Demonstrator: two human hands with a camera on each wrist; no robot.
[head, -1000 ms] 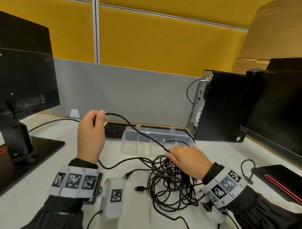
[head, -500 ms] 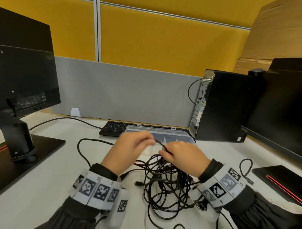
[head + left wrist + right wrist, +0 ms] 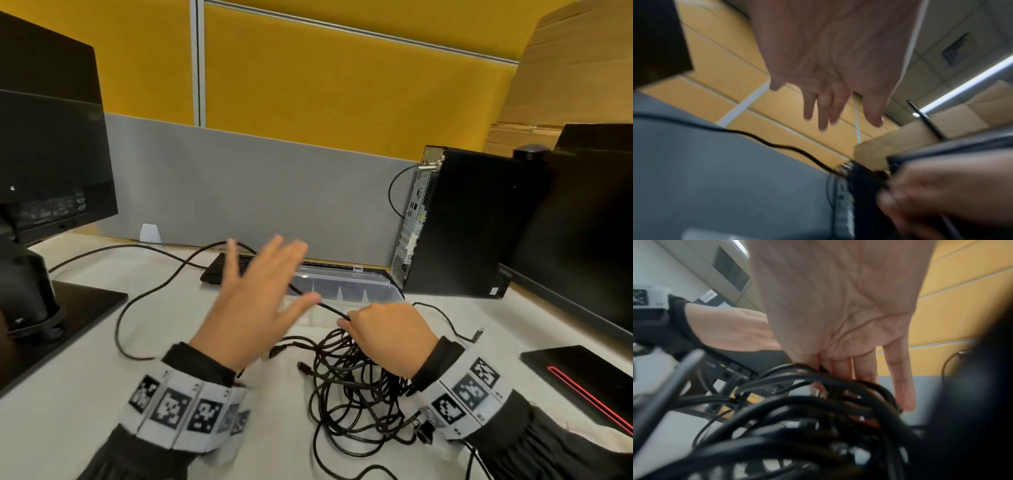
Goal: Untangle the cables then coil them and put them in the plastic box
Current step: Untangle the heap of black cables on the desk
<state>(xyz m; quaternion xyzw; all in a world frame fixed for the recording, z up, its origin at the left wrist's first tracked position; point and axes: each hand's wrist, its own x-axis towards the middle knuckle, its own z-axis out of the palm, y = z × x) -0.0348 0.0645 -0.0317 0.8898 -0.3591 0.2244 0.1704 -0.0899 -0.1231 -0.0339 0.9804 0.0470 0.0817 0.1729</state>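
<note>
Left hand (image 3: 255,308) hovers above table (image 3: 68,394), fingers (image 3: 233,260) spread, holding nothing. Right hand (image 3: 387,337) rests on tangled black cables (image 3: 349,387), fingers pinching one strand.

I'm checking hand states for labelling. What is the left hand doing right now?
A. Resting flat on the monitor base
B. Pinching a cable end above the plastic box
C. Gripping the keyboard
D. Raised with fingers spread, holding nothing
D: the left hand is lifted over the desk with straight, spread fingers and nothing in it, as the left wrist view confirms, while the right hand has the grip on a black cable at the tangle.
</note>
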